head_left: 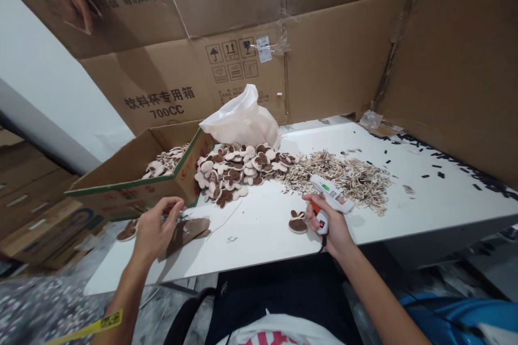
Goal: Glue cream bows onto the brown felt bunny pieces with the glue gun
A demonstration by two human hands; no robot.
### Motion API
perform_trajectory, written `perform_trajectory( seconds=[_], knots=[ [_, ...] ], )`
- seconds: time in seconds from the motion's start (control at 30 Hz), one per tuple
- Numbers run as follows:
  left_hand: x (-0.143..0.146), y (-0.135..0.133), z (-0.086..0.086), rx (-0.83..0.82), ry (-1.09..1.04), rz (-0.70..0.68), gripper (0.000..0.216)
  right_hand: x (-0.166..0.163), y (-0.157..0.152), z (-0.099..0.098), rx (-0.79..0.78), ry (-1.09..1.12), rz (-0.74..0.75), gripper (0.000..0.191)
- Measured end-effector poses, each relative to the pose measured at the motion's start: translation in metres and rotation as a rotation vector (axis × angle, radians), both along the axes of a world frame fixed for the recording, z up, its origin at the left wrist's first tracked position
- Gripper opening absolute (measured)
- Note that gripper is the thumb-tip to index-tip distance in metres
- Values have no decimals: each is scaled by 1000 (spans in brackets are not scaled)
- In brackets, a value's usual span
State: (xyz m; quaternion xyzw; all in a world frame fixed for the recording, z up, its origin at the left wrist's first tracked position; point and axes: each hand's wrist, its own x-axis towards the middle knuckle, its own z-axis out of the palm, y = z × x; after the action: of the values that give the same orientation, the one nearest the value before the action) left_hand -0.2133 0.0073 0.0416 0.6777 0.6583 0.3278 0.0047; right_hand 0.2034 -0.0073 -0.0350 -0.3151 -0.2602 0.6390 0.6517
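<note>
- I can't tell if the left hand (159, 228) holds anything.
- Words on the white label (264, 49) are too tiny.
- The bottom edge cuts off the yellow band (89, 330).

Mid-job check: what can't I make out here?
All in the head view:
Left hand: its own fingers hide whether it pinches anything.
Glue gun: right hand covers part of the grip.
Open box: its front wall hides the lower contents.
Blue object: the picture's edge cuts it off.
</note>
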Motion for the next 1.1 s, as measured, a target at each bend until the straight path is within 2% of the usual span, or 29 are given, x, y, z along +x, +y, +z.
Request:
perform_trajectory(
  seconds=[0.17,0.27,0.47,0.6,0.67,0.8,1.0,1.1],
  knots=[
    [17,-6,7,101,103,32,27,0,1,1,-5,4,8,25],
    [29,-9,8,161,138,3,24,0,1,1,-9,4,8,27],
    [49,-10,4,284,179,-39,37,-1,0,2,-20,14,-1,27],
    [56,-7,5,157,155,-141,23,0,1,2,-19,16,7,26],
    [59,-6,6,141,134,-122,17,0,1,2,-18,15,7,26],
    [67,-9,6,133,94,-104,20,0,1,2,-17,4,-2,25],
    [99,-13,-11,46,70,-200,40,0,2,2,-9,3,-8,23],
    [128,-14,-22,1,-36,-307,21,0,2,2,-3,-4,-10,22]
  ],
)
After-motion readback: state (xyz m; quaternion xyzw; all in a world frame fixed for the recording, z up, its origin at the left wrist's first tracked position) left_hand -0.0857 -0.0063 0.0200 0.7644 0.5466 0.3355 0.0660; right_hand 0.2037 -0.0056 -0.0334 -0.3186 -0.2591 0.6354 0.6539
